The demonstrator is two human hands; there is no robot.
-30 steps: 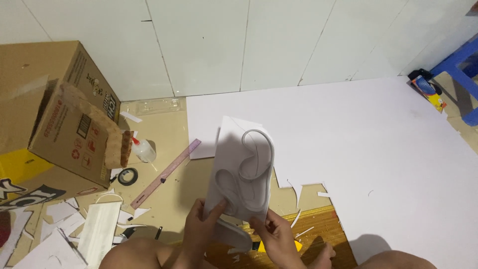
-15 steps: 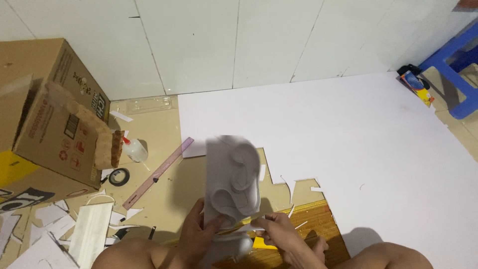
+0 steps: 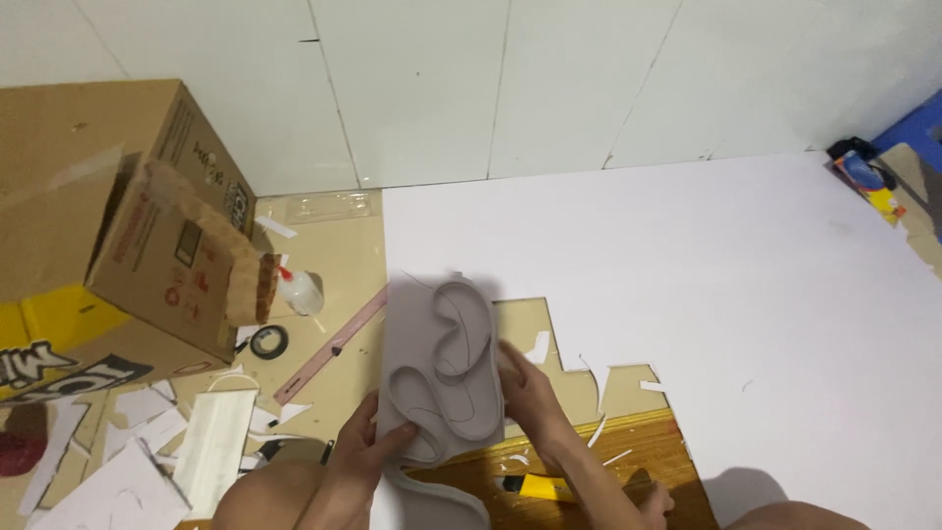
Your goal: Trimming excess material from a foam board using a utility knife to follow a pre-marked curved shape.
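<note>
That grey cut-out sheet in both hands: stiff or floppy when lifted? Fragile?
The grey sheet likely holds its shape: it stands flat between the left hand and right hand. The loose strip curling below suggests cut edges flex. Probably light; the thin cut curves could tear.

The scene is lit evenly and brightly by diffuse overhead light. The white tiled wall (image 3: 510, 88) and the large white sheet (image 3: 706, 285) are rendered close to overexposure, and little surface detail is retained there. A soft shadow is cast at the lower right on the sheet. Faint glare is seen on the clear plastic piece (image 3: 319, 206) by the wall. Slight softness is noted on the grey foam sheet (image 3: 442, 363) and both hands. Straight lines are bent mildly toward the frame edges.
</note>
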